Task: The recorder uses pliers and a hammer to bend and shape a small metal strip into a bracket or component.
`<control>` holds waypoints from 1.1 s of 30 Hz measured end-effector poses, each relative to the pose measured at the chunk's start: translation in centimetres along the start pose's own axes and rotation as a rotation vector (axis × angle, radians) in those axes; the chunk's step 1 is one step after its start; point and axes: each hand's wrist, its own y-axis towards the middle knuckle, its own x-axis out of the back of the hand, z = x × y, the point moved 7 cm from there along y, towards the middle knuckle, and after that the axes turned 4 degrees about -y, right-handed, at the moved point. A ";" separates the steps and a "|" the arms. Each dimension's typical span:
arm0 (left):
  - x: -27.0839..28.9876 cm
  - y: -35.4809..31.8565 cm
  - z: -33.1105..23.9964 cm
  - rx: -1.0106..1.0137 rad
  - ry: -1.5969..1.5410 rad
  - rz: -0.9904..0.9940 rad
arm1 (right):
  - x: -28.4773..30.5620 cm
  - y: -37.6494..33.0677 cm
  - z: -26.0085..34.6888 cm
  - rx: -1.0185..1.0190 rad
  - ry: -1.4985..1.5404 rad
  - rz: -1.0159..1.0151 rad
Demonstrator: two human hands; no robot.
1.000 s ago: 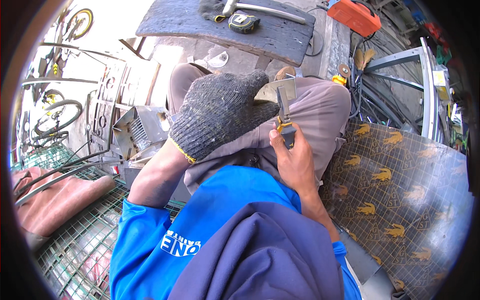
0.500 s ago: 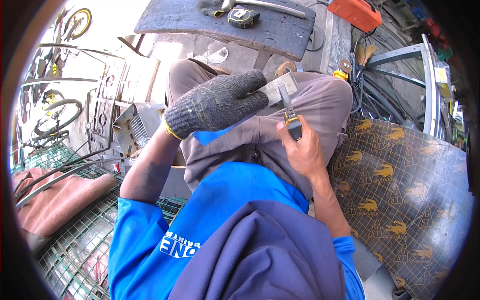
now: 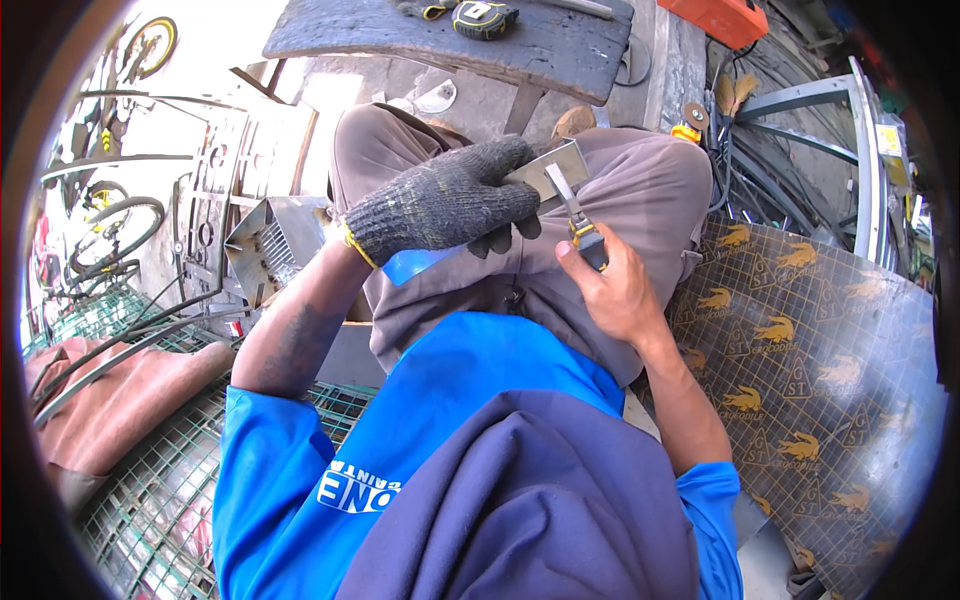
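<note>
Since a second ago both hands have slid further out over my lap. Nearest me, my bare right hand (image 3: 612,290) has its fingers clamped round the handles of tin snips (image 3: 575,215), whose blades bite the right edge of a small sheet-metal piece (image 3: 552,170). My gloved left hand (image 3: 450,200) grips that piece. I judge the cut barely started. Farther off, a tape measure (image 3: 483,17) lies on the plank bench (image 3: 440,45).
</note>
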 end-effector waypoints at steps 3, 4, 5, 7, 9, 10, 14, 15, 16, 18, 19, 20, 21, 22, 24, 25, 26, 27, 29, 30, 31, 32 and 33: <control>-0.3 0.2 0.0 0.078 0.025 -0.035 | -0.2 0.2 -0.6 0.003 -0.011 0.013; -0.7 0.3 -0.2 0.081 0.039 -0.027 | -0.3 0.3 -0.9 0.001 0.000 0.003; -1.0 0.2 -0.3 0.110 0.082 -0.073 | -0.3 0.4 -1.2 0.029 -0.021 -0.011; -1.0 0.4 0.1 0.119 0.152 -0.136 | -0.3 0.5 -1.5 0.054 -0.025 -0.041; -1.1 0.7 0.7 0.138 0.153 -0.132 | -0.5 0.8 -2.0 0.030 -0.066 -0.009; -1.2 0.7 0.9 0.156 0.136 -0.137 | -0.5 0.8 -2.0 0.025 -0.055 -0.016; -1.3 0.4 1.4 0.161 0.012 -0.189 | -0.9 1.2 -3.0 -0.036 -0.121 0.045; -1.1 0.3 1.6 0.163 0.019 -0.183 | -1.1 1.2 -3.2 -0.030 -0.145 0.054; -1.2 0.3 1.9 0.161 -0.049 -0.129 | -1.0 1.3 -3.3 -0.034 -0.138 0.048; -1.2 0.2 2.7 0.163 -0.111 -0.071 | -1.2 1.4 -3.3 -0.054 -0.156 0.114; -1.1 0.2 2.8 0.092 -0.087 -0.065 | -1.2 1.4 -3.3 -0.057 -0.148 0.110; -1.0 0.2 2.8 0.020 -0.062 -0.057 | -1.3 1.4 -3.2 -0.051 -0.129 0.116; -1.0 0.1 3.1 0.024 -0.054 -0.051 | -1.3 1.4 -3.2 -0.047 -0.111 0.119; -1.0 -0.1 3.1 -0.016 -0.003 -0.043 | -1.4 1.4 -3.4 -0.050 -0.103 0.112; -1.3 -0.3 2.5 -0.053 0.054 -0.026 | -1.6 1.6 -3.3 0.023 -0.113 0.113; -1.4 -0.3 2.6 0.063 -0.105 -0.034 | -1.6 1.6 -3.4 0.018 -0.107 0.106; -1.7 -0.4 3.1 0.180 -0.262 -0.043 | -1.6 1.7 -3.5 0.026 -0.121 0.113; -1.7 -0.4 3.2 0.184 -0.256 -0.035 | -1.7 1.7 -3.5 0.032 -0.134 0.120; -2.1 -0.5 3.4 0.192 -0.360 0.007 | -1.6 1.8 -3.5 0.038 -0.141 0.140; -2.4 -0.8 3.1 0.200 -0.354 0.014 | -1.7 1.8 -3.4 0.049 -0.155 0.167; -2.6 -1.2 2.6 0.230 -0.355 -0.032 | -1.6 1.9 -3.3 0.042 -0.146 0.163; -2.7 -1.5 2.5 0.260 -0.356 -0.079 | -1.7 1.8 -3.2 0.034 -0.156 0.187; -3.0 -1.7 2.6 0.266 -0.352 -0.075 | -1.9 1.8 -3.3 0.028 -0.168 0.213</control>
